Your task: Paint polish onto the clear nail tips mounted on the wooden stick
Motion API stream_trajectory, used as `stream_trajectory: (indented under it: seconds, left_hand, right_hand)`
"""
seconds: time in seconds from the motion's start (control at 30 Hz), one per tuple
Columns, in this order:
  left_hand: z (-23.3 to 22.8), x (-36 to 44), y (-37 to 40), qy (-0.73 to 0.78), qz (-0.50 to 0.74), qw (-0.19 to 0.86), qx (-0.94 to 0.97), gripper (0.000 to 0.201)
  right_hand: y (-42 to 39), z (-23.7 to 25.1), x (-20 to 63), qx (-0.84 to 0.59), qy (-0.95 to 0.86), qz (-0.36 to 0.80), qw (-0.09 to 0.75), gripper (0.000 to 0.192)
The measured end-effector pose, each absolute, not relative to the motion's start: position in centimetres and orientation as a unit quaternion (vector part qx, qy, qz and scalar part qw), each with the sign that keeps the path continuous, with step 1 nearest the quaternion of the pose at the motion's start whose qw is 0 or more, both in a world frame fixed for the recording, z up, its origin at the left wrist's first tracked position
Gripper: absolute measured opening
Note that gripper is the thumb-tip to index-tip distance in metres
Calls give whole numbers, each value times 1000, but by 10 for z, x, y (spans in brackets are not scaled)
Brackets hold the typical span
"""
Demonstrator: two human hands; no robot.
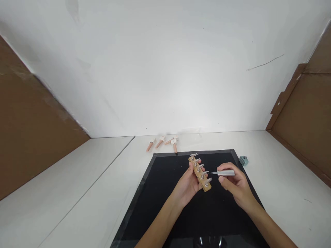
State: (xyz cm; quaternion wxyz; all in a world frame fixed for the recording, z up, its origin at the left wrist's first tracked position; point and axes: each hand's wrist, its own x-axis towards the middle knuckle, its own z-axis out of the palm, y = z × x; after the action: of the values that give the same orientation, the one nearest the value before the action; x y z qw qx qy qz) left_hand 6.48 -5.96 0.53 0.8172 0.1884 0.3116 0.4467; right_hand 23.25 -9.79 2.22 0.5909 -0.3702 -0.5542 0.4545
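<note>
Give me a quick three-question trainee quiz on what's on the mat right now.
1. True or false: the left hand holds the wooden strip.
2. Which hand holds the silver tool?
3. Where does the teal object lie: A) on the black mat, B) off the mat's far right corner, C) beside the pink pieces?

Key: 1 true; 2 the right hand; 3 B.

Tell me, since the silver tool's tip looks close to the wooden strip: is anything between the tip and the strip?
Nothing visible. The right hand holds the silver tool, tip aimed across a bare gap over the black mat at the wooden strip in the left hand.
</note>
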Motion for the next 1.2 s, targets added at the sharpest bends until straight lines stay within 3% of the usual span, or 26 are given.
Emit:
stream_trajectory:
  seconds: [0.5, 0.83, 1.2]
  left_hand:
    - [1, 62, -64, 282, 402, 838, 236, 30]
    - [0, 61, -66, 241, 412, 843, 247, 42]
    - [2, 61, -68, 217, 414, 846, 256, 41]
  right_hand:
    - [-90, 13, 231, -395, -495, 455, 626, 40]
    - [-89, 15, 228, -413, -502, 427, 629, 45]
    - [-92, 26, 223, -406, -549, 399, 612, 47]
